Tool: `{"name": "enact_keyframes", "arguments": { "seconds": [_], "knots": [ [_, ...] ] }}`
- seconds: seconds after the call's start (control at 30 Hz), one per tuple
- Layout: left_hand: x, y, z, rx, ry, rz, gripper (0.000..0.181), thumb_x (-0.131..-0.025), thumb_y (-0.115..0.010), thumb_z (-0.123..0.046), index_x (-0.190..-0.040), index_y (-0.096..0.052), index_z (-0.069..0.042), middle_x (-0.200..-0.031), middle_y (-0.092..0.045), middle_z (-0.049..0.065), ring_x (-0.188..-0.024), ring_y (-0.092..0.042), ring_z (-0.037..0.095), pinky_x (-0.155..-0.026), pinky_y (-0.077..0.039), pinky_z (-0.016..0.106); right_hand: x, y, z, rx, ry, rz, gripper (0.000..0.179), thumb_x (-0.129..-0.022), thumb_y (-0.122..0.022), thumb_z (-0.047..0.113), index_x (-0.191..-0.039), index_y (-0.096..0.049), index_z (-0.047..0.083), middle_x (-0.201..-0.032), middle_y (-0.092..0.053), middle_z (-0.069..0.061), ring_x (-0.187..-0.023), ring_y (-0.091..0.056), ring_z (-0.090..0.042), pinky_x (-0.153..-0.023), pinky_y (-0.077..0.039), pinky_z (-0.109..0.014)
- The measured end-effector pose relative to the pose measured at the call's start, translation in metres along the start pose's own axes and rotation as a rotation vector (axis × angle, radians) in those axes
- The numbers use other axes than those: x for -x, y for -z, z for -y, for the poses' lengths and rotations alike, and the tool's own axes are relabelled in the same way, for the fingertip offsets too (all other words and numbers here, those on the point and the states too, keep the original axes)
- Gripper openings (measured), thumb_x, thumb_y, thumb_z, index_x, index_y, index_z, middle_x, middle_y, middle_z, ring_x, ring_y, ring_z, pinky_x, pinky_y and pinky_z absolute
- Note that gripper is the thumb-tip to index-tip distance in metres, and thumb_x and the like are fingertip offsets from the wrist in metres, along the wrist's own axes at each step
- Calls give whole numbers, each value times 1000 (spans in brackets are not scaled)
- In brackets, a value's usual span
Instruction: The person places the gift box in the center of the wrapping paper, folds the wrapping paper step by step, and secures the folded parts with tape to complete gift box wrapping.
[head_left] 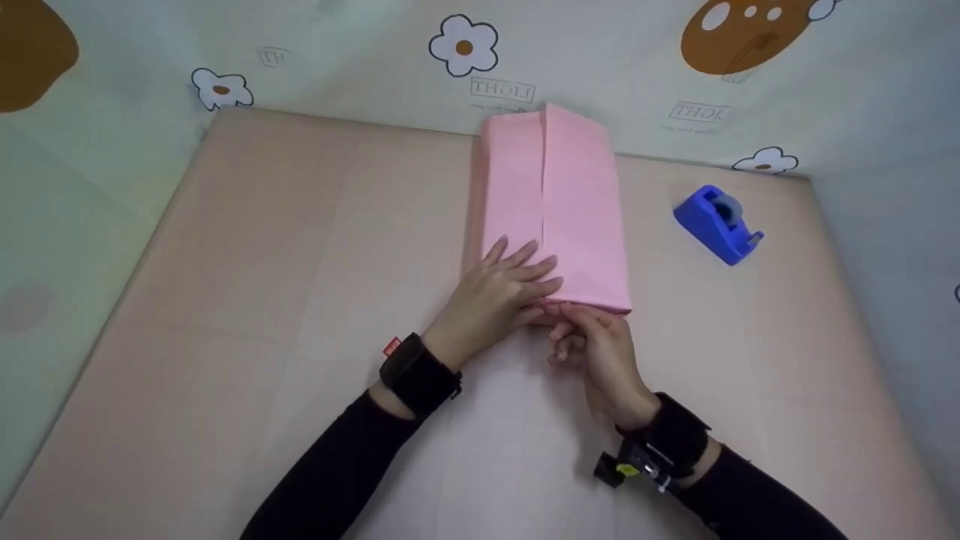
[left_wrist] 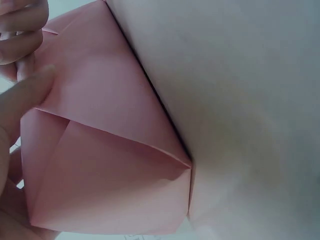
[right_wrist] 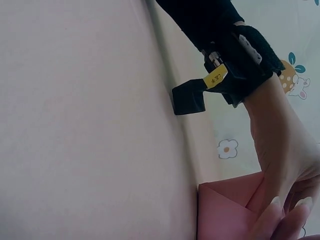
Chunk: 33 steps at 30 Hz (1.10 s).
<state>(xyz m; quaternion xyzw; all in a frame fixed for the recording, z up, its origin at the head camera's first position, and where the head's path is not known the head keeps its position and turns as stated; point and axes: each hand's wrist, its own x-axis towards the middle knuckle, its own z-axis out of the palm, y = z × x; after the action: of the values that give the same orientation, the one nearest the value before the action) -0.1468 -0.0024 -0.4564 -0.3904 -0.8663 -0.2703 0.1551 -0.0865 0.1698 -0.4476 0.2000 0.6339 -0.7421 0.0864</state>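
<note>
A box-shaped package in pink wrapping paper [head_left: 577,195] lies near the back edge of the table, its lengthwise paper seam facing up. My left hand [head_left: 499,289] rests on the near left of its top with the fingers spread. In the left wrist view, the left thumb [left_wrist: 30,95] presses against the folded end flap [left_wrist: 110,90]. At the package's near end, my right hand [head_left: 604,349] pinches the paper at the top edge, its other fingers curled below. In the right wrist view, only the right fingertips [right_wrist: 282,222] show, close to the left hand.
A blue tape dispenser [head_left: 720,225] with a roll of tape stands on the table to the right of the package. The pale table [head_left: 360,225] is enclosed at the back and sides by a patterned curtain [head_left: 360,60].
</note>
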Motion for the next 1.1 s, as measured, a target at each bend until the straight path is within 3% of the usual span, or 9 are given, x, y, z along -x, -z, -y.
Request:
{"name": "enact_keyframes", "arguments": {
  "seconds": [0.33, 0.53, 0.73, 0.9, 1.0, 1.1],
  "knots": [
    [-3, 2, -7, -45, 27, 19, 37, -83, -81, -24, -119, -76, -18, -137, -66, 3, -139, -55, 29, -120, -36, 56, 0, 2, -2, -14, 64, 50, 34, -106, -44, 14, -104, -72, -4, -70, -69, -3, -53, -56, -12, -56, -57, -28],
    [-3, 0, -7, -63, 26, 0, 36, -84, -81, -31, -117, -77, -17, -135, -68, 4, -137, -57, 29, -118, -38, 58, 1, 5, -2, -10, 106, 87, 41, -107, -35, 15, -106, -70, -6, -73, -73, -5, -54, -59, -13, -59, -58, -30],
    [-4, -2, -8, -79, 40, -7, 35, -84, -78, -35, -114, -78, -17, -134, -69, 3, -136, -58, 28, -117, -39, 58, 3, 13, 1, 82, 204, 136, 39, -104, -34, 10, -116, -67, -10, -82, -75, -7, -62, -64, -14, -65, -62, -34],
    [-4, -4, -10, -64, 60, -44, 26, -88, -77, -32, -110, -79, -18, -130, -71, 3, -134, -60, 28, -117, -40, 58, 0, 24, 6, 266, 477, 123, 25, -102, -48, 1, -114, -68, -9, -83, -73, -11, -62, -66, -14, -63, -61, -30],
    [-5, -4, -10, -43, 65, -62, 24, -89, -76, -31, -109, -80, -18, -129, -72, 4, -133, -60, 29, -117, -39, 58, -5, 32, 10, 445, 730, 44, 16, -98, -60, 0, -108, -72, -3, -79, -70, -11, -61, -62, -11, -58, -55, -21],
    [-5, -5, -10, -40, 62, -66, 25, -90, -75, -32, -109, -80, -17, -128, -72, 5, -133, -60, 30, -117, -39, 58, -13, 37, 14, 687, 989, -61, 11, -90, -73, 5, -101, -78, 5, -79, -68, -9, -71, -57, -14, -66, -45, -17]
  ]
}}
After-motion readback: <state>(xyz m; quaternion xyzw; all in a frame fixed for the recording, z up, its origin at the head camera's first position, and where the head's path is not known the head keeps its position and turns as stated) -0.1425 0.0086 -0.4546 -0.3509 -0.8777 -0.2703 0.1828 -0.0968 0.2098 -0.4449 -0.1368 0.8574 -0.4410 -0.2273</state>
